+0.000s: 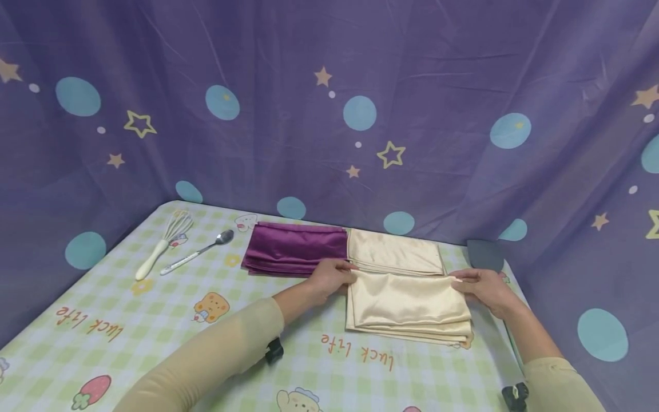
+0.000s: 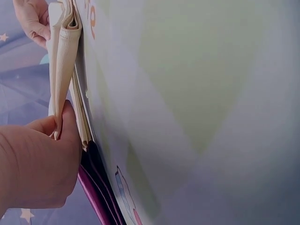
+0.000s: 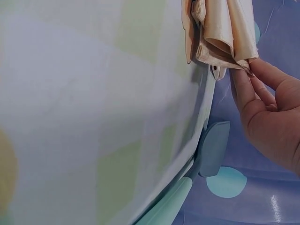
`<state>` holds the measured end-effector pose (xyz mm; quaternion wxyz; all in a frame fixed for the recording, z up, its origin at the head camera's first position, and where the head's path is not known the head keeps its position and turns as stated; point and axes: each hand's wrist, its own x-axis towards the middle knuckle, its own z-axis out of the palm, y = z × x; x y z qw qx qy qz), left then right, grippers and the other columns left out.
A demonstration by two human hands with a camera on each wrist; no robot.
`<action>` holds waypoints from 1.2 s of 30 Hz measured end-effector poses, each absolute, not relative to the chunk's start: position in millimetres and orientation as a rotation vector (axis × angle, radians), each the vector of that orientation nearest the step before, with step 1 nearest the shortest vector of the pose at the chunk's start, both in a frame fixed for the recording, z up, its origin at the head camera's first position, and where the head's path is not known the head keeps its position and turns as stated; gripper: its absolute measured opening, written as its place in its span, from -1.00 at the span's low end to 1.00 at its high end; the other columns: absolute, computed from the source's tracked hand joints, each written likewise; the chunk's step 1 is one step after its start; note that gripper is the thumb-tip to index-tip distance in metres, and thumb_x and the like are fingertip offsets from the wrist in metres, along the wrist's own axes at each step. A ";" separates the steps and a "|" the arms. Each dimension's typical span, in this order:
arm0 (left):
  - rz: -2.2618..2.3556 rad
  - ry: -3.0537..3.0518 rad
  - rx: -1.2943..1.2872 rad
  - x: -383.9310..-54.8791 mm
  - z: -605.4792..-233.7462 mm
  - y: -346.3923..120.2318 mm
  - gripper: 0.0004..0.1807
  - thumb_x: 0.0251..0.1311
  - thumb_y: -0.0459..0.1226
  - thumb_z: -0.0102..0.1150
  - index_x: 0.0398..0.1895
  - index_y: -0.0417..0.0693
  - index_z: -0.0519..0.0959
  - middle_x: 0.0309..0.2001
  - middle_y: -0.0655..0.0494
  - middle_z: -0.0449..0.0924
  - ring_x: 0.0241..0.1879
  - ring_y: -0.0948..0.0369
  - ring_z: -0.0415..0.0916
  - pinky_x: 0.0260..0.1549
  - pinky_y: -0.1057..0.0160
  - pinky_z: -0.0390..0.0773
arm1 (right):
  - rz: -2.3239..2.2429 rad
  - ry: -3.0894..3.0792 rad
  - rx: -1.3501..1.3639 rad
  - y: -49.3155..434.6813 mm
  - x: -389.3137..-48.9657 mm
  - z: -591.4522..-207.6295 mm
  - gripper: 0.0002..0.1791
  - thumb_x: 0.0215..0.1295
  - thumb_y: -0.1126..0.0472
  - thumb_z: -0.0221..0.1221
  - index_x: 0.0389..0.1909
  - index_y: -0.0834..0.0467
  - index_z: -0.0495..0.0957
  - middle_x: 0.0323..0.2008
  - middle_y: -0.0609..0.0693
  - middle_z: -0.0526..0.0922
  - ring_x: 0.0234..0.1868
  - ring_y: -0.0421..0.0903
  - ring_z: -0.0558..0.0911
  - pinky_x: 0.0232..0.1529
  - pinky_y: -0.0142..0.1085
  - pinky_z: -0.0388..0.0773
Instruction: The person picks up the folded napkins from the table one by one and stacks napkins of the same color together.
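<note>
A folded cream satin cloth [image 1: 412,300] lies across the front of the cloth group, its layered edges toward me. My left hand [image 1: 332,277] pinches its far left corner between thumb and fingers. At the far right corner, my right hand [image 1: 481,286] pinches the same cloth. The left wrist view shows the cloth's folded layers [image 2: 65,61] rising from the left hand's pinch. In the right wrist view, thumb and fingers grip the corner of the hanging folds [image 3: 225,33]. Just behind it lies another folded cream cloth [image 1: 396,252], beside a folded purple satin cloth [image 1: 296,249].
A whisk [image 1: 165,243] and a spoon [image 1: 198,252] lie at the table's left. Along the right edge is a spatula with a grey head [image 1: 485,256] and a pale green handle [image 3: 168,201]. A purple curtain [image 1: 288,114] hangs directly behind the checked tablecloth [image 1: 170,332].
</note>
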<state>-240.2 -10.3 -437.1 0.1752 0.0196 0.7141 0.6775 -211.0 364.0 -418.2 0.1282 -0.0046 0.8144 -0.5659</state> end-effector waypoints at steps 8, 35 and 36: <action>1.942 2.054 0.041 -244.8 -436.8 -9.0 -0.74 0.20 -0.52 0.27 -0.03 -0.34 0.66 -0.12 -0.12 0.67 -0.23 0.10 0.69 -0.19 0.20 0.73 | -1.627 2.410 0.021 363.1 -213.1 -416.1 -0.44 0.43 0.23 0.25 0.26 0.53 0.39 -0.02 0.12 0.68 -0.11 -0.23 0.69 0.00 -0.26 0.68; 2.012 2.111 0.055 -267.8 -433.7 -4.8 -0.74 0.18 -0.55 0.29 -0.05 -0.39 0.67 -0.32 -0.06 0.65 -0.40 0.20 0.63 -0.32 0.25 0.73 | -1.626 2.458 0.119 364.6 -232.5 -418.0 -0.35 0.39 0.17 0.30 0.31 0.52 0.35 -0.02 0.06 0.66 -0.18 -0.28 0.68 -0.06 -0.35 0.68; 2.016 2.113 0.053 -268.8 -433.5 -4.8 -0.75 0.18 -0.55 0.29 -0.05 -0.39 0.67 -0.32 -0.06 0.65 -0.39 0.20 0.63 -0.32 0.25 0.73 | -1.612 2.467 0.119 364.9 -233.4 -418.1 -0.35 0.40 0.15 0.30 0.31 0.50 0.36 0.00 0.07 0.65 -0.17 -0.29 0.67 -0.06 -0.35 0.68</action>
